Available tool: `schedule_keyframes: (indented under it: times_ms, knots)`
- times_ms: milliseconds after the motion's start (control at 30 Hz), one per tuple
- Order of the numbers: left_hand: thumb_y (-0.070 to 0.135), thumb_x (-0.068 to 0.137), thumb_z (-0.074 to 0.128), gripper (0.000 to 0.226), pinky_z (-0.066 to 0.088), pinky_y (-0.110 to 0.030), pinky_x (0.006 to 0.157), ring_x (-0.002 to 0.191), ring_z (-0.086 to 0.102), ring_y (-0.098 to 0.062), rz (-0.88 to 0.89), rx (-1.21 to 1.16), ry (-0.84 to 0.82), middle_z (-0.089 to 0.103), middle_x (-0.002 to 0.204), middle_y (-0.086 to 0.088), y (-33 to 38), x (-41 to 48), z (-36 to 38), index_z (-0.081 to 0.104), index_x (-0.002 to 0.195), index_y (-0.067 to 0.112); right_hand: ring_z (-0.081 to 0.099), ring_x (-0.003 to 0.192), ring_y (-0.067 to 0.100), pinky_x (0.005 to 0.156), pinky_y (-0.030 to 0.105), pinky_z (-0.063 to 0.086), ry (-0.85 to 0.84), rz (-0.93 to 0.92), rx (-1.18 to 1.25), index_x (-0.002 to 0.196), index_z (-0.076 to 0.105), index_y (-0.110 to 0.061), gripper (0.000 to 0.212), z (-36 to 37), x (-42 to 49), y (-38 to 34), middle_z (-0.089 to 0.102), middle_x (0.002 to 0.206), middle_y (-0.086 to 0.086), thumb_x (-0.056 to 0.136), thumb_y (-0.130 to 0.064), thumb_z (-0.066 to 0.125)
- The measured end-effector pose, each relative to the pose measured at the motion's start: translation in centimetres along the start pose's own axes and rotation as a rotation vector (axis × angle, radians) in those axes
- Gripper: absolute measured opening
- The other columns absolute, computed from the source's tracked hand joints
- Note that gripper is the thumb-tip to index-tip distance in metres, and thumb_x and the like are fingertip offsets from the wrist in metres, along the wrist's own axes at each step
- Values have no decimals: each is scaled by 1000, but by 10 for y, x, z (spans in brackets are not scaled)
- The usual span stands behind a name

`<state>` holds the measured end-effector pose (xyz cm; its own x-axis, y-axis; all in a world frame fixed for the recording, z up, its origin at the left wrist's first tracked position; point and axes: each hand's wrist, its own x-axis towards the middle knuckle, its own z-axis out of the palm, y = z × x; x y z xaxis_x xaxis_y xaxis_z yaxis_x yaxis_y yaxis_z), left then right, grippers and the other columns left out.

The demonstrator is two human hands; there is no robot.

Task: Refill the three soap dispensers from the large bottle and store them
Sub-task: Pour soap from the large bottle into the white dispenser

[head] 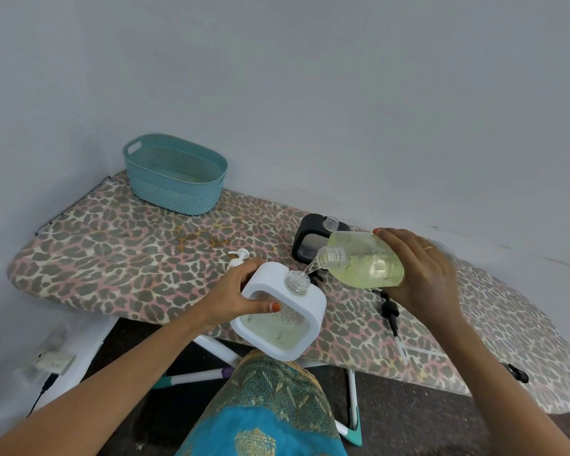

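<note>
My left hand (244, 294) grips a white square soap dispenser (278, 311) with a clear front, tilted at the near edge of the ironing board (129, 245). Its open neck (297, 281) faces up and pale liquid lies in its bottom. My right hand (422, 271) holds the large clear bottle (366, 261) of yellowish soap on its side. A thin stream runs from the bottle's mouth into the white dispenser's neck. A black dispenser (310, 241) with an open neck stands behind the bottle. A white pump head (239, 258) lies behind my left hand.
A teal plastic basket (175, 174) stands at the far left of the board. A black pump with its tube (392, 319) lies on the board under my right hand. The wall runs close behind. A power strip (51, 357) lies on the floor at left.
</note>
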<state>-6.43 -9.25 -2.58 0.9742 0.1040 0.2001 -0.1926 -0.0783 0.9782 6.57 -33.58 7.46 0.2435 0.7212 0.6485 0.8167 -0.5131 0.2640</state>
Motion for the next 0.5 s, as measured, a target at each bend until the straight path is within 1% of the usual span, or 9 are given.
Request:
schedule_keyframes:
  times_ms: [133, 367, 500]
  knots:
    - [63, 49, 77, 75, 54, -24, 78, 92, 63, -15, 20, 3, 0, 61, 105, -14, 0, 0, 0, 56, 109, 22, 68, 91, 28, 72, 33, 53, 7, 0, -5, 116, 50, -15, 63, 0, 0, 0, 69, 106, 9, 62, -36, 74]
    - [63, 48, 77, 75, 53, -20, 76, 89, 63, -7, 19, -11, 4, 62, 102, -7, 0, -1, -1, 55, 108, 23, 68, 92, 28, 72, 33, 53, 9, -1, 4, 116, 50, -14, 61, 1, 1, 0, 69, 106, 9, 64, -35, 74]
    - [64, 47, 78, 78, 54, -23, 78, 91, 63, -13, 11, -11, 14, 63, 104, -11, -2, -1, -1, 55, 109, 22, 68, 92, 28, 73, 33, 53, 12, -5, 6, 116, 50, -14, 59, 0, 1, 1, 69, 106, 9, 66, -36, 73]
